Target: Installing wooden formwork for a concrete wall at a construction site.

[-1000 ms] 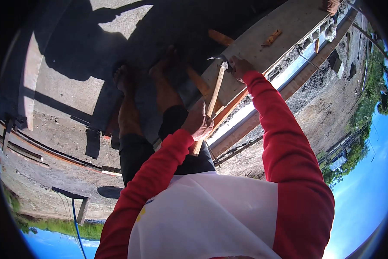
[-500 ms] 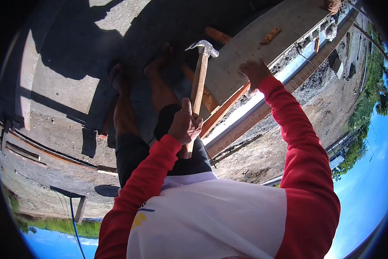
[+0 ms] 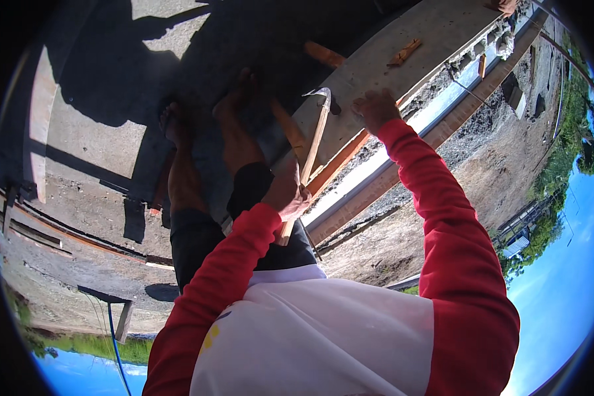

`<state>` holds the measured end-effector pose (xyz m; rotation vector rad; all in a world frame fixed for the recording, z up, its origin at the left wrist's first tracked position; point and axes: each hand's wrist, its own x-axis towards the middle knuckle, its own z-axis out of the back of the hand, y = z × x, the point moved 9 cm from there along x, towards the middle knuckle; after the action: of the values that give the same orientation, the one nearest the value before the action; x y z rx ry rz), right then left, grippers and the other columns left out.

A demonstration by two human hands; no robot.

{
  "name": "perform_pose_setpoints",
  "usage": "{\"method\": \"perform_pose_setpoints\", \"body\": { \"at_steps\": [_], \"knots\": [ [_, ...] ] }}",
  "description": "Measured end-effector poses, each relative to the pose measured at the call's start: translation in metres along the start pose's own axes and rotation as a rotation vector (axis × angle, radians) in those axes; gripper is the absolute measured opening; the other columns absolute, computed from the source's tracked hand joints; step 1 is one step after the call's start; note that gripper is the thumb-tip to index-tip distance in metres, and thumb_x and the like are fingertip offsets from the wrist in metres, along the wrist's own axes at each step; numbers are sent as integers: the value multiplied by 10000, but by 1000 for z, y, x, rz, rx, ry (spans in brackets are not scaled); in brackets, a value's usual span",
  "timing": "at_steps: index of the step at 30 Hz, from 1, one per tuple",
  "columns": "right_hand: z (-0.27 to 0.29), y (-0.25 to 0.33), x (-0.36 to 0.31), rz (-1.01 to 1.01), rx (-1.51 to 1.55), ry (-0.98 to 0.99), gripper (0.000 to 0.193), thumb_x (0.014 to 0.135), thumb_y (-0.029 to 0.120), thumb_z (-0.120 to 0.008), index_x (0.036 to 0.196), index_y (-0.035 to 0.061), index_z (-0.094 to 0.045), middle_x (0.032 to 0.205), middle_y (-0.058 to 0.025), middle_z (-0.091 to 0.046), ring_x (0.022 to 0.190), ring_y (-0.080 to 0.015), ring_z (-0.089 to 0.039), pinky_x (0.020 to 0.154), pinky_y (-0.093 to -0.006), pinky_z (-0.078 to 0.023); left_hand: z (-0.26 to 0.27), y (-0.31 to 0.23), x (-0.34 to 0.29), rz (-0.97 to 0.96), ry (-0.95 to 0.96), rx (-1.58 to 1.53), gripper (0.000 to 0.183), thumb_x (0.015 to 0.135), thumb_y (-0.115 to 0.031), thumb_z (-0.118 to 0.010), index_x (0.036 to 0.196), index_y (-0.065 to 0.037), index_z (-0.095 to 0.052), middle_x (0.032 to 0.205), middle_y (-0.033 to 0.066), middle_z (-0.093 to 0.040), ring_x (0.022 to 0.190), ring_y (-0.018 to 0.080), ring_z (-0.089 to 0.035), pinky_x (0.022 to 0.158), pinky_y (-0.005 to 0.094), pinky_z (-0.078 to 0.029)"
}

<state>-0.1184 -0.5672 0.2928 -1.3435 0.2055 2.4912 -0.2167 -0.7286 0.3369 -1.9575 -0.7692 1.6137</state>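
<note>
My left hand is closed round the lower part of a claw hammer's wooden handle. The hammer tilts up and to the right, its metal head over a grey, flat panel. My right hand is at the panel's right edge, close to the hammer head, with nothing visible in it. Its fingers look spread, though shade blurs them. Below it runs an orange-brown wooden board beside a strip of rough, greyish material.
Another person's hand is at the panel's far end. A small wood piece lies on the panel, and more wood scraps lie beside it. A long timber borders the bright strip. My feet stand on shaded concrete at the left.
The hammer has turned in my left hand, and its head has dropped and shifted to the right. My right hand has moved a little left, nearer the hammer head.
</note>
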Motion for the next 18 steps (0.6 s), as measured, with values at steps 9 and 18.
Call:
{"method": "perform_pose_setpoints", "body": {
  "at_steps": [9,18],
  "knots": [
    [-11,-7,1,-73,65,115,162,708,149,-385,784,189,-522,828,44,-494,876,-139,-416,796,-406,-242,-13,16,-24,180,-140,-344,281,656,-65,-496,819,-22,-270,436,57,-368,381,205,-447,359,289,-358],
    [-11,-8,0,-84,12,102,191,688,126,-415,828,191,-529,882,54,-493,878,-132,-421,767,-385,-271,-16,57,-16,316,-79,-412,79,754,-90,-365,768,-118,-294,444,4,-304,349,92,-324,324,208,-279]
  ]
}}
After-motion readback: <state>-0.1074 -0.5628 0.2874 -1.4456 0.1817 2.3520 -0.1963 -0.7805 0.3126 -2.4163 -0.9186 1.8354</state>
